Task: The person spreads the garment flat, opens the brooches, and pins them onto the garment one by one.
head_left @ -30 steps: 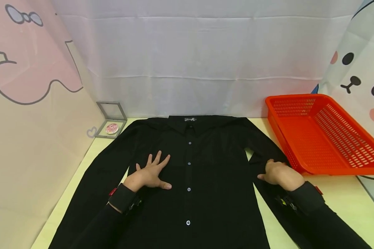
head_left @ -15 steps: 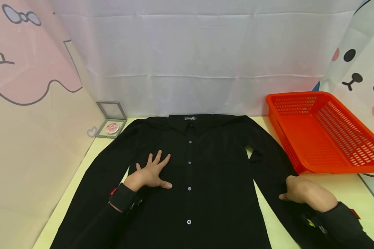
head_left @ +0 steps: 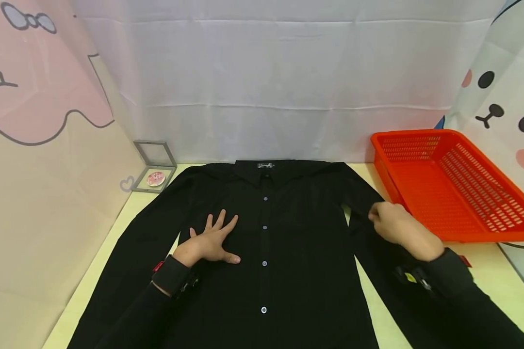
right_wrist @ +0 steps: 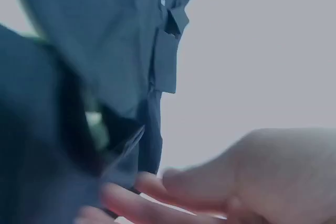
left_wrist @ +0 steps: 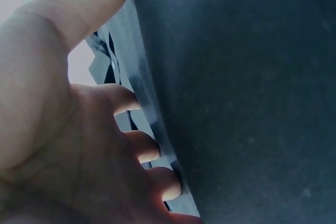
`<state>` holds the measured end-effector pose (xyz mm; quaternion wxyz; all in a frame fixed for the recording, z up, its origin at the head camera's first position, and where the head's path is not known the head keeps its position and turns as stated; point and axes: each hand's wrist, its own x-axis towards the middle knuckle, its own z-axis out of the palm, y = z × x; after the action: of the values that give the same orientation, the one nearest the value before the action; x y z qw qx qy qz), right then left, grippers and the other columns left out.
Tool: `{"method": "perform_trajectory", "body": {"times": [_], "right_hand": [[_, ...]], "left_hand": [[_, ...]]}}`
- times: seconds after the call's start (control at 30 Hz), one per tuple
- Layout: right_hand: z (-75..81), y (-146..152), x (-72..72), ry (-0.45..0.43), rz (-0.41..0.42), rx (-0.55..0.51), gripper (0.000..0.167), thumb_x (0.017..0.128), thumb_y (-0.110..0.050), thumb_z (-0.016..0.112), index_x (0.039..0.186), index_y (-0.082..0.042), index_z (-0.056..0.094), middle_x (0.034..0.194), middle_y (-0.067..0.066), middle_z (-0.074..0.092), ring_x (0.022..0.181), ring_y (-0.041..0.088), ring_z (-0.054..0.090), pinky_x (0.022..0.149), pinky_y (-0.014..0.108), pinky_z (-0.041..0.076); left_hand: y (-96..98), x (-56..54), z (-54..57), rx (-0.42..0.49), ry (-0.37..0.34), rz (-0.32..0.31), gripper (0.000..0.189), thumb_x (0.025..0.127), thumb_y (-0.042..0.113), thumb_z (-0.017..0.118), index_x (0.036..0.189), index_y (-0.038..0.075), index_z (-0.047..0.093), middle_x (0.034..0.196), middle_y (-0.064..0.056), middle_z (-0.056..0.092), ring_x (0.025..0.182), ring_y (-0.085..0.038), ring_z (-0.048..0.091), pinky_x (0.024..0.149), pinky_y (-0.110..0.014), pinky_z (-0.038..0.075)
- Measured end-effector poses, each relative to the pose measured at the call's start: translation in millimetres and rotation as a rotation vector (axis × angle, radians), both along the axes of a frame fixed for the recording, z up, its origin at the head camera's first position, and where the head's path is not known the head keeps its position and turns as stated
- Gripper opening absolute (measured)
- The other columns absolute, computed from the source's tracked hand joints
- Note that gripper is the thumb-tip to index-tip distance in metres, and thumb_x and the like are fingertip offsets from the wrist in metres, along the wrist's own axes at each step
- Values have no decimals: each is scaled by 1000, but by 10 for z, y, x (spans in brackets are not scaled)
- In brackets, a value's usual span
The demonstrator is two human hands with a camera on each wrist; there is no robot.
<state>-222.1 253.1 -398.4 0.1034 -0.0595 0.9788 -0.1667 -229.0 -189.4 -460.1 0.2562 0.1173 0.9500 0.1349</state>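
Observation:
A black long-sleeved button shirt (head_left: 305,232) lies front up on the table, its collar at the far edge and its sleeves spread to both sides. My left hand (head_left: 207,247) rests flat on the left part of the chest, fingers spread; the left wrist view shows its fingertips (left_wrist: 167,182) against dark cloth. Over the upper part of the right-hand sleeve is my right hand (head_left: 397,225), fingers loosely bent. In the blurred right wrist view, its fingers (right_wrist: 131,203) are close to a fold of cloth; whether they touch it is unclear. The hems and cuffs are out of view.
A red plastic basket (head_left: 441,189) stands at the right, close beside the sleeve and my right hand. At the far left, a small grey-framed open case (head_left: 155,167) holds a pink round item (head_left: 155,179). Printed curtains (head_left: 262,87) enclose the back and sides.
My right hand slid down the right-hand sleeve toward me, then came back up and left to its upper part. The small fold there has flattened. My left hand has stayed in place.

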Motion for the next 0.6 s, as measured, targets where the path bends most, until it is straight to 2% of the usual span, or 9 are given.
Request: {"method": "perform_trajectory", "body": {"times": [0.07, 0.13, 0.27, 0.33, 0.37, 0.43, 0.5, 0.57, 0.6], "right_hand": [[15, -134, -253, 95, -37, -39, 25, 97, -2, 53, 111, 15, 65, 102, 30, 67, 89, 45, 64, 82, 56, 55], [-4, -212, -513, 127, -97, -71, 29, 95, 0, 48, 115, 13, 63, 110, 34, 65, 97, 49, 64, 85, 58, 55], [-109, -237, -900, 149, -220, -112, 18, 92, 2, 44, 88, 7, 61, 95, 32, 60, 84, 46, 63, 66, 49, 52], [-187, -204, -1013, 132, -250, -102, 18, 91, 2, 44, 79, 4, 57, 91, 30, 59, 80, 43, 61, 63, 45, 48], [-220, -189, -1051, 120, -237, -85, 16, 91, 1, 48, 78, 5, 57, 91, 32, 59, 81, 44, 61, 64, 46, 49], [-291, -152, -1125, 71, -199, -41, 14, 92, -3, 58, 91, 11, 60, 100, 35, 61, 93, 48, 60, 74, 51, 52], [-346, -118, -1183, -6, -151, 1, 35, 94, -12, 65, 115, 16, 60, 116, 38, 60, 110, 52, 54, 91, 57, 50], [-386, -91, -1228, -80, -104, 24, 61, 97, -23, 67, 136, 19, 46, 132, 41, 52, 125, 56, 44, 106, 62, 42], [-397, -82, -1246, -125, -100, 35, 70, 100, -28, 64, 143, 19, 37, 139, 42, 46, 131, 58, 37, 112, 64, 36]], "left_hand": [[-21, 4, 11, 0, -1, 4, 114, 82, 51, 84, 167, 27, 13, 174, -14, -10, 157, -49, -9, 107, -89, 1], [-31, 7, 18, 0, 0, 9, 114, 82, 51, 84, 167, 27, 13, 174, -14, -10, 157, -50, -9, 107, -89, 1], [-11, 7, 12, -1, -5, 13, 113, 82, 52, 83, 167, 28, 14, 174, -13, -10, 157, -49, -8, 108, -88, 1], [3, 2, 2, 1, -7, 12, 113, 82, 52, 83, 167, 28, 14, 174, -12, -10, 157, -49, -7, 109, -88, 1], [5, -1, 1, -2, -7, 8, 113, 82, 53, 83, 167, 28, 13, 174, -12, -10, 158, -48, -8, 109, -87, 1], [6, -8, 7, -3, -8, 5, 114, 82, 53, 83, 167, 28, 12, 174, -11, -10, 158, -47, -8, 110, -87, 0], [4, -11, 22, -4, -3, 1, 114, 82, 52, 83, 168, 28, 12, 174, -11, -10, 158, -47, -8, 110, -87, 0], [6, -11, 39, -7, 0, 1, 114, 82, 52, 83, 167, 28, 12, 174, -11, -10, 158, -47, -9, 110, -87, 0], [4, -10, 43, -7, 1, 2, 114, 82, 51, 84, 167, 28, 12, 174, -11, -10, 158, -47, -9, 110, -87, 0]]}}
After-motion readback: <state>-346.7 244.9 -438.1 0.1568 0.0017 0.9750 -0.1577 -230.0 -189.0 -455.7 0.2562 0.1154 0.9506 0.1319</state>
